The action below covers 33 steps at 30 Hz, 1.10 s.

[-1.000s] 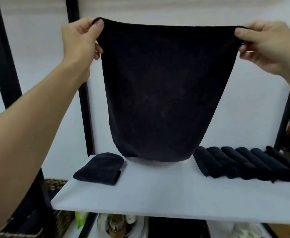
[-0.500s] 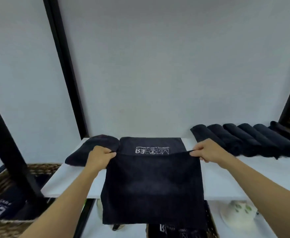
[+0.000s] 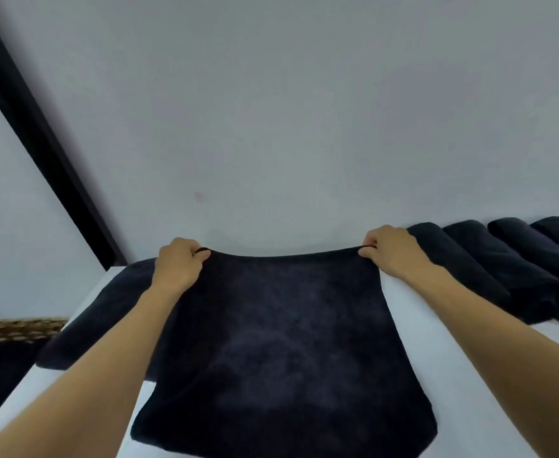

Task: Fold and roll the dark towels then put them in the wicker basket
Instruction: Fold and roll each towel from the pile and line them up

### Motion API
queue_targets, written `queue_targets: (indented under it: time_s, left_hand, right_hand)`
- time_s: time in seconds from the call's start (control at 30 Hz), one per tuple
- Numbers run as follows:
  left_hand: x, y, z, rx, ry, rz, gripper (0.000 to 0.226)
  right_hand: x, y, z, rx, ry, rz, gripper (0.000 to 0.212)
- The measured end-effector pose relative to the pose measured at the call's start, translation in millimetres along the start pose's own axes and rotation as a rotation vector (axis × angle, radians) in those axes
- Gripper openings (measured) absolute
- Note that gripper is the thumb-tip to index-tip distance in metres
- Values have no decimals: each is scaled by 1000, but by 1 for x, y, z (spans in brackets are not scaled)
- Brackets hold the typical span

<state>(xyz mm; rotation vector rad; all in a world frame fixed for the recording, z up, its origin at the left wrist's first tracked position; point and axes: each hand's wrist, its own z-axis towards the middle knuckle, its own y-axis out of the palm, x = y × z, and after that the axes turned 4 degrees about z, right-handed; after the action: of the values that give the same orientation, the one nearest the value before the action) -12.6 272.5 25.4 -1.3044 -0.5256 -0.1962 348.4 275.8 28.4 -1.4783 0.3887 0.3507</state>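
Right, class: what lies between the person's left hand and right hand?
In the head view, the far edge of the dark towel runs from the left hand to the right hand; each pinches a corner.

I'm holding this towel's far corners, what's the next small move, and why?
Probably set the far edge down on the shelf and let go. The left hand and right hand each pinch a corner of the towel; the edge sags between them, the rest lies spread.
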Motion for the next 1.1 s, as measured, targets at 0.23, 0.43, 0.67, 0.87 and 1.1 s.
queue_targets:
  time_s: [0.23,0.43,0.67,0.87,1.1]
  left_hand:
    - [4,29,26,-189,42,233,21]
    - [2,31,34,-219,21,84,10]
    - [15,18,24,-115,-102,-344,11]
    - [19,-20,13,-215,-196,-687,14]
    - [46,-94,-19,-98,-31,-863,18]
  right_hand:
    - [8,43,28,-59,105,-172,23]
    - [4,35,39,-175,126,-32,25]
    - [-5,26,33,-66,171,164,24]
    - [-4,-13,9,-150,339,615,21]
    - [-29,-74,-24,-64,220,992,11]
